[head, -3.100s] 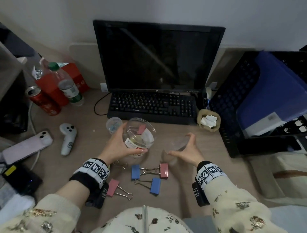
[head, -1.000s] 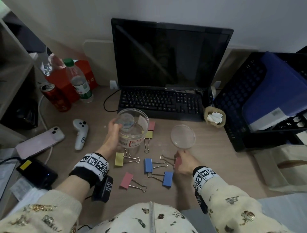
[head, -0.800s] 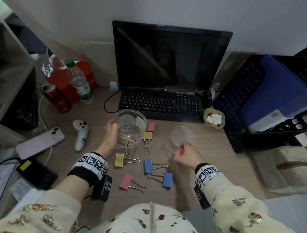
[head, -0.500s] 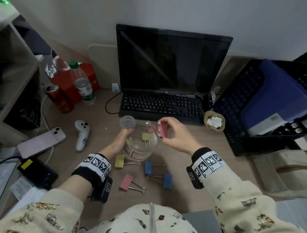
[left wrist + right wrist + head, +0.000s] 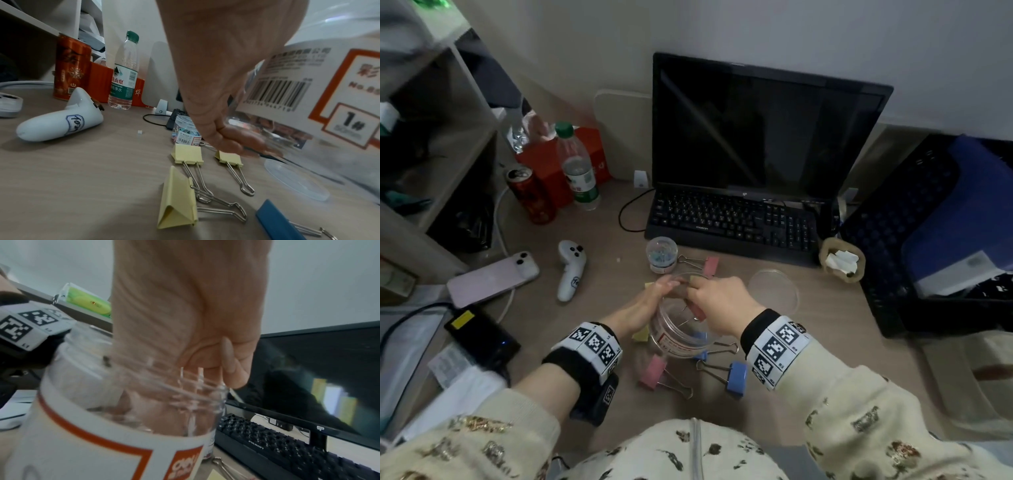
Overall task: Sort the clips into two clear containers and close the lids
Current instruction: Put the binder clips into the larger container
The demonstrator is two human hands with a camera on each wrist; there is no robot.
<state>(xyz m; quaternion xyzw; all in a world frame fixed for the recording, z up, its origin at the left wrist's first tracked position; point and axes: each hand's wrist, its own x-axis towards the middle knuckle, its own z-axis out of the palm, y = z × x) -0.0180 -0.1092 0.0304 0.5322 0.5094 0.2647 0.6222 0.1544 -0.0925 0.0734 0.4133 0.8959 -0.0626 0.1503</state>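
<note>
My left hand (image 5: pixel 654 301) grips a large clear jar (image 5: pixel 678 334) with an orange-and-white label and holds it tilted above the desk. My right hand (image 5: pixel 697 298) reaches into the jar's mouth and pinches a pink binder clip (image 5: pixel 699 311). In the right wrist view its fingers (image 5: pixel 164 410) show blurred through the jar wall (image 5: pixel 92 443). On the desk lie pink clips (image 5: pixel 652 371) (image 5: pixel 710 265), blue clips (image 5: pixel 736 377) and yellow clips (image 5: pixel 188 154) (image 5: pixel 228 158) (image 5: pixel 176 199). The jar's round lid (image 5: pixel 774 291) lies to the right. A small clear container (image 5: pixel 661 253) of small clips stands behind.
A keyboard (image 5: pixel 732 219) and monitor (image 5: pixel 763 126) fill the back. On the left are a white controller (image 5: pixel 571 270), a phone (image 5: pixel 493 277), a red can (image 5: pixel 530 195) and a water bottle (image 5: pixel 578 168). A black crate (image 5: pixel 928 222) stands at the right.
My right hand picked a pink clip off the desk, carried it up and left, and now holds it in the jar's mouth. My left hand brought the jar nearer and tilted it.
</note>
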